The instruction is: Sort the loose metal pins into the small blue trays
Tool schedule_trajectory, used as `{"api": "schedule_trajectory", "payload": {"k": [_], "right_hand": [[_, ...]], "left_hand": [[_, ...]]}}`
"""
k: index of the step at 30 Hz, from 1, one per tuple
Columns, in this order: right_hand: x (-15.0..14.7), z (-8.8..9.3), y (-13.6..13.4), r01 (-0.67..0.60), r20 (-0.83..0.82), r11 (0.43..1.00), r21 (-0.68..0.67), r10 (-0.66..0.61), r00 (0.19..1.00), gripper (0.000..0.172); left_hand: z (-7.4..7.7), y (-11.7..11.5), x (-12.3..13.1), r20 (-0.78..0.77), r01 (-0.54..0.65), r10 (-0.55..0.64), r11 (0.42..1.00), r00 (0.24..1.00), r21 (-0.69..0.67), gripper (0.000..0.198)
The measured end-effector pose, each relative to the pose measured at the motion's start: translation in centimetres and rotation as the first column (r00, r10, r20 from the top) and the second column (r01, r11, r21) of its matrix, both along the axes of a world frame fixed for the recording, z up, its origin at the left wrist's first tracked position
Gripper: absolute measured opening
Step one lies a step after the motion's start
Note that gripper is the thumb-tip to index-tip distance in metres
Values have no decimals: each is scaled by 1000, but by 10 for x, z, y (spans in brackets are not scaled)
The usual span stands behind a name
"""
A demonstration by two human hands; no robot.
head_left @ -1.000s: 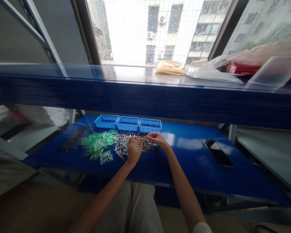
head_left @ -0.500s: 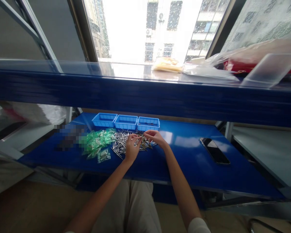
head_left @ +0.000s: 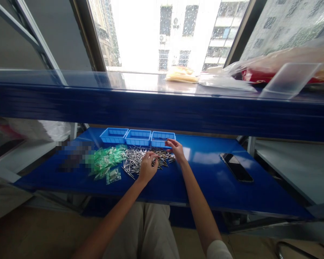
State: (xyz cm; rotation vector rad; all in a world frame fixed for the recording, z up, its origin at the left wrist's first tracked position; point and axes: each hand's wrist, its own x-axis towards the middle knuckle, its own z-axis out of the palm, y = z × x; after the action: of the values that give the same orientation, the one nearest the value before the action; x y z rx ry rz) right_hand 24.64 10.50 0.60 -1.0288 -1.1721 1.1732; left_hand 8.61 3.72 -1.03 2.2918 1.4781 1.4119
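Observation:
A pile of thin metal pins, silver on the left and darker or brassy on the right, lies on the blue table; their exact kind is too small to tell. My left hand is over the pile's near side, thumb and fingertips curled together in a pinch; what is between them cannot be made out. At the front edge of the right blue tray, my right hand pinches a thin dark metal pin, its tip over the tray. A few dark pins lie inside that tray.
Beside it stand the middle blue tray and the left blue tray. Green plastic packets and a small clear packet lie left of the pile. A phone rests at right. A blue shelf crosses above the table.
My right hand has moved away from my left, up to the right tray with the thin pin. My left hand stays over the pile. The view has shifted slightly.

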Motion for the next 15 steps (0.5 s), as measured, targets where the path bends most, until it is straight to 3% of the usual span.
{"api": "schedule_trajectory", "payload": {"k": [3, 7, 9, 11, 13, 15], "right_hand": [[0, 0, 1, -34, 32, 999, 42, 32, 999, 48], [3, -1, -1, 65, 245, 998, 27, -70, 967, 42], [6, 1, -4, 151, 446, 987, 55, -159, 881, 35], [9, 4, -9, 227, 627, 969, 97, -237, 742, 30], [12, 8, -13, 279, 735, 956, 96, -257, 628, 30], [16, 9, -16, 321, 793, 946, 39, -225, 566, 32]], "left_hand": [[0, -2, 1, -37, 25, -24, 1000, 999, 16, 16], [0, -6, 3, -139, 139, -136, 990, 981, 6, 14], [1, -7, 4, -189, 194, -188, 981, 964, 10, 12], [1, -8, 5, -210, 203, -195, 979, 958, 19, 11], [2, -9, 5, -217, 178, -169, 984, 961, 25, 12], [2, -9, 5, -236, 156, -147, 988, 961, 20, 15]]}}
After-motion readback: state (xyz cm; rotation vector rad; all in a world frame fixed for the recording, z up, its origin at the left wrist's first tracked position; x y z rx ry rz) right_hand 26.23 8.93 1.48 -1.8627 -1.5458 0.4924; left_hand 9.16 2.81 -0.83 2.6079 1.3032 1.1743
